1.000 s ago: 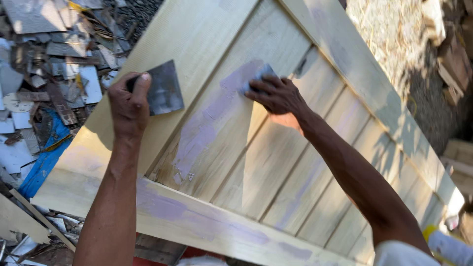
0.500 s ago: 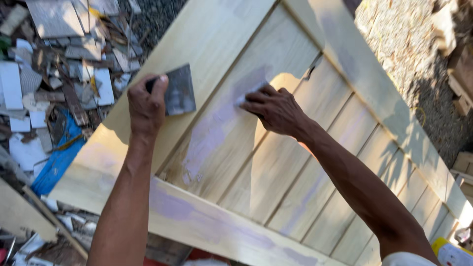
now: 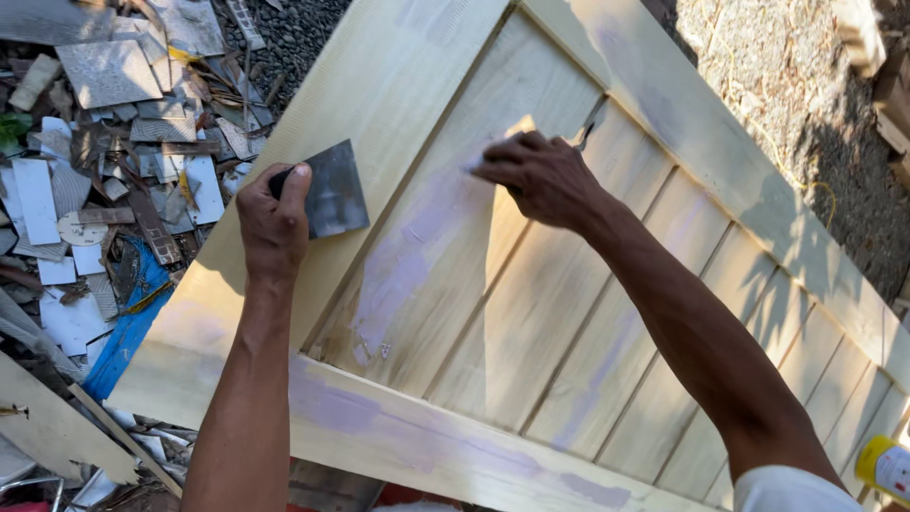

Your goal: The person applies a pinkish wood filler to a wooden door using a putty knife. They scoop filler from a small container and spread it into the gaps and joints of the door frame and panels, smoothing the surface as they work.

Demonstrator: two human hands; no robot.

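Note:
A pale wooden door (image 3: 531, 313) with slatted panels lies tilted in front of me. My left hand (image 3: 275, 223) rests on its frame and grips a wide metal scraper blade (image 3: 336, 194) that points right. My right hand (image 3: 540, 175) presses fingers-down on a panel slat, at the top of a lilac filler smear (image 3: 408, 256). It is closed over a small spreader that is almost wholly hidden under the fingers. More lilac filler marks the bottom rail (image 3: 379, 417).
A heap of broken tiles and wood scraps (image 3: 104, 142) lies left of the door, with a blue board (image 3: 128, 332) and a loose plank (image 3: 47, 417). Gravel ground (image 3: 796, 85) is at the upper right. A yellow container (image 3: 886, 465) shows at the bottom right.
My right hand has rubbed over the filler patch, and its small blade, visible a second ago, is now under the fingers. My left hand has shifted slightly, still holding the scraper.

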